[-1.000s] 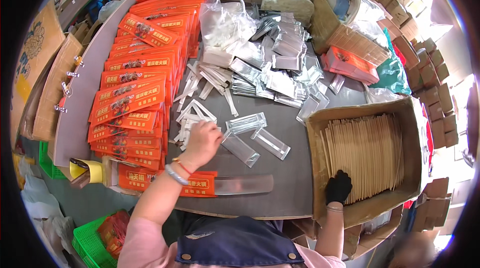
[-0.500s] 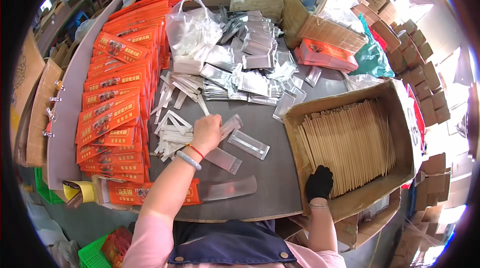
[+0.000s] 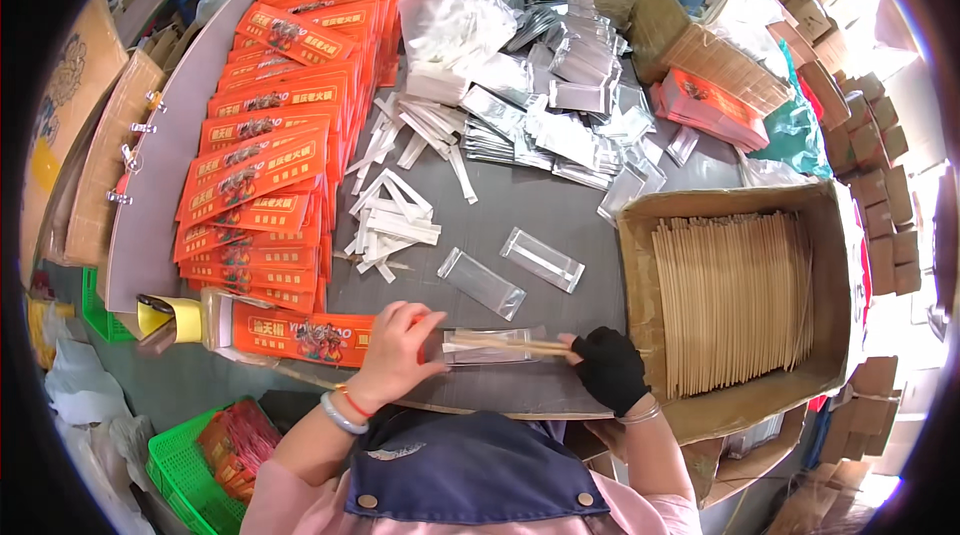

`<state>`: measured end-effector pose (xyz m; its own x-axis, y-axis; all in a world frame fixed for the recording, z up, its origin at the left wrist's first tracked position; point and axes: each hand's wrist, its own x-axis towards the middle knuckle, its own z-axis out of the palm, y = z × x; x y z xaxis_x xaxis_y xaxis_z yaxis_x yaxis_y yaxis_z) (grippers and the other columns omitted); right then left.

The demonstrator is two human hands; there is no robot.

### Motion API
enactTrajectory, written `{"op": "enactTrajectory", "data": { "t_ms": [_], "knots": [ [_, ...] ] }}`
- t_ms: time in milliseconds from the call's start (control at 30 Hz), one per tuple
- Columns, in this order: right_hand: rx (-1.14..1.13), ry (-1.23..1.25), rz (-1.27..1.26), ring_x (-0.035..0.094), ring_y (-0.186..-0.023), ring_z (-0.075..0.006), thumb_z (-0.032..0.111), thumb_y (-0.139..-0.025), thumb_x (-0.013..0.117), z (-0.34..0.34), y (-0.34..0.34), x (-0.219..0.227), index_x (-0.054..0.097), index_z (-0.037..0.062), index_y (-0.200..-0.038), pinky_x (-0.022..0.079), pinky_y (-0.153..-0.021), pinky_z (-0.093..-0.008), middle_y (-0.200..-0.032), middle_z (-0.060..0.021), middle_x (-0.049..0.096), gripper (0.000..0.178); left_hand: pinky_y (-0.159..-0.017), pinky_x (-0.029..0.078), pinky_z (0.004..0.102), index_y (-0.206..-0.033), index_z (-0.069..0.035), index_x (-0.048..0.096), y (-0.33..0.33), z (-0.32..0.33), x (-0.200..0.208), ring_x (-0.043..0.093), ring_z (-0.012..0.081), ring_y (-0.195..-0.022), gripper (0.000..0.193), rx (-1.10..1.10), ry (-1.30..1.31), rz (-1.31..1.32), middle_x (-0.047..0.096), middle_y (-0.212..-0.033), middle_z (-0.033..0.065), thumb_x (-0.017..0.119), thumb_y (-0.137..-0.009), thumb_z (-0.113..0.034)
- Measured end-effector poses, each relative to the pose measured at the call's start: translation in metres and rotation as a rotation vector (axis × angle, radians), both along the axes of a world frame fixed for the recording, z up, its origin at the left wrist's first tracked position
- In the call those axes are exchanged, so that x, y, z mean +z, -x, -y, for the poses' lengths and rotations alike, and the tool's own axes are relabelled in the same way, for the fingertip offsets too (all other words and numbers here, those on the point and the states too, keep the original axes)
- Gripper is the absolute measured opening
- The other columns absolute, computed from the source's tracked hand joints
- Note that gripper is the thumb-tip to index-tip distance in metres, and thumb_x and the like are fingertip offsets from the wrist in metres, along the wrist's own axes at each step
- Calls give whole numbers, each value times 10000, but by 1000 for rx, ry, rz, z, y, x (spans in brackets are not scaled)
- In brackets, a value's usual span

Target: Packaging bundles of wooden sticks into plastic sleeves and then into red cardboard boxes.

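Note:
My right hand (image 3: 607,367), in a black fingerless glove, is closed on wooden chopsticks (image 3: 522,343) that point left. They lie over a small clear packet (image 3: 465,353), at the transparent end of an orange-red printed sleeve (image 3: 300,337) along the table's near edge. My left hand (image 3: 395,353) rests over the middle of that sleeve, thumb and forefinger apart with a gap between them. What its curled fingers touch underneath is hidden. Two more clear packets (image 3: 482,284) (image 3: 543,260) lie just beyond my hands.
A cardboard box (image 3: 640,285) of chopsticks stands at the right. Overlapping orange-red sleeves (image 3: 265,160) fill the left side. White paper strips (image 3: 395,225) lie mid-table, with heaped clear packets (image 3: 585,60) and a plastic bag (image 3: 450,20) farther back.
My left hand has moved from the white strips back to the near sleeve. My right hand has left the box with chopsticks and come left. The view has shifted.

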<state>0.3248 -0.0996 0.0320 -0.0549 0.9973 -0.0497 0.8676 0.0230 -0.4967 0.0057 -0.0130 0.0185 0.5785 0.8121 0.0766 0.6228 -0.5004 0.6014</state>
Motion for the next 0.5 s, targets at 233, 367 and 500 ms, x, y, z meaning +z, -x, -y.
{"op": "enactTrajectory", "data": {
  "t_ms": [233,367,500],
  "knots": [
    [184,-241,-303,645,-793,-337,192,-793,729,-28,70,-44,725,89,-828,517,-721,-432,-804,-145,675,109,-963,429,432,-1188,-45,624,-8,14,-17,496,319,-1114,754,-80,-71,-13,558,-1188,106,896,-520,-262],
    [-28,-101,27,645,-868,-318,65,-749,750,-16,27,-38,705,60,-896,526,-745,-382,-892,-141,660,154,-965,427,421,-1239,-31,580,-4,10,-10,507,307,-1094,786,-44,-65,-86,560,-1181,96,885,-544,-236],
    [-119,-35,-569,592,-912,-351,40,-758,668,-19,100,-71,573,32,-983,486,-773,-413,-956,-182,579,244,-951,439,410,-1270,-21,556,-18,7,-31,507,314,-1102,782,-96,-90,-48,542,-1206,113,865,-572,-190]
  ]
}}
